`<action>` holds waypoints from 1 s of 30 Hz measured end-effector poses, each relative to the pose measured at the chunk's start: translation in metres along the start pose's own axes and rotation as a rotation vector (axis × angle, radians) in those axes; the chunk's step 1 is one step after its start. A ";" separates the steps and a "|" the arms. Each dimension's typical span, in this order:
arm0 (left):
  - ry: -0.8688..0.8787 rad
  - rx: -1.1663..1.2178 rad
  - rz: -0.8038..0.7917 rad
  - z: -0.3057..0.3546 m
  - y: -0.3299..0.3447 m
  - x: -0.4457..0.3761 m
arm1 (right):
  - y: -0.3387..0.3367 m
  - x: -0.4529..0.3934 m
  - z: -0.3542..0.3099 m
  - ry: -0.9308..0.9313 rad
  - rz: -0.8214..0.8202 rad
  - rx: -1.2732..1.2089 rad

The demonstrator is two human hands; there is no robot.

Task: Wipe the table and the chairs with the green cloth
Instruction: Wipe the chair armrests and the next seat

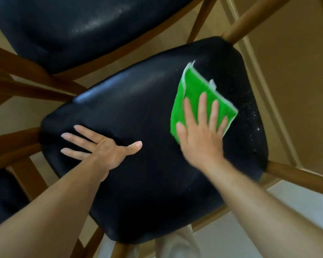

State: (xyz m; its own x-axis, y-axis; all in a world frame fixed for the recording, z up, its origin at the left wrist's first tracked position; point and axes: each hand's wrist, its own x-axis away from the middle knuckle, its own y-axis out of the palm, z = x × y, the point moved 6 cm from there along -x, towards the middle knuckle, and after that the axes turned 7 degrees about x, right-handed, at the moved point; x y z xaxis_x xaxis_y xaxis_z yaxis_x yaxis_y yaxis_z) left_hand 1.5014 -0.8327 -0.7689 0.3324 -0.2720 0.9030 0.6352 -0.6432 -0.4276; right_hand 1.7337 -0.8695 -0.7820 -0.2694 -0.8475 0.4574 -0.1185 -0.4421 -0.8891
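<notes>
You're on the near chair seat (pixel 147 146), black padded, wooden legs splaying out at its corners; a second chair seat (pixel 82 30) sits just beyond it, top left, and no table is in view. Judging by the cloth on the seat, the step in hand is wiping this seat, right side. Your left hand (pixel 99 146) lies flat on the left part of the seat, fingers straight and spread, holding nothing, just bracing. Your right hand (pixel 201 135) presses flat on the green cloth (pixel 198 94), fingers straight, not curled round it. The cloth lies folded on the right half of the seat, its far end sticking out past your fingertips, well apart from the left hand. To do this well: keep the palm flat so the whole fold bears down, overlap your passes, and take the next one right. There are pale specks (pixel 250 116) on the seat just beside the cloth's right edge, running down toward the right corner. Sweep them toward one edge rather than scattering. Keep the left hand off wiped areas.
</notes>
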 end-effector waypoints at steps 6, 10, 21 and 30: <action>-0.018 -0.012 0.019 0.006 -0.002 0.003 | 0.068 0.157 -0.021 -0.263 -0.174 0.144; -0.034 -0.011 0.015 0.005 -0.001 -0.001 | 0.073 0.157 -0.001 -0.295 -0.156 0.080; -0.030 -0.092 0.046 0.003 0.000 -0.004 | -0.017 -0.046 0.080 0.322 0.197 -0.181; -0.035 -0.067 0.033 0.005 -0.001 0.001 | 0.039 0.089 -0.017 0.011 0.059 -0.038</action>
State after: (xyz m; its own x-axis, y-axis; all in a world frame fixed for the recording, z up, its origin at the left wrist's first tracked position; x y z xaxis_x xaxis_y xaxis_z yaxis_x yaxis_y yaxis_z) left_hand 1.5047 -0.8284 -0.7675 0.3775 -0.2690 0.8861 0.5755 -0.6815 -0.4521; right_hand 1.6885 -0.9574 -0.7764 -0.2878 -0.8684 0.4039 -0.1384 -0.3796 -0.9147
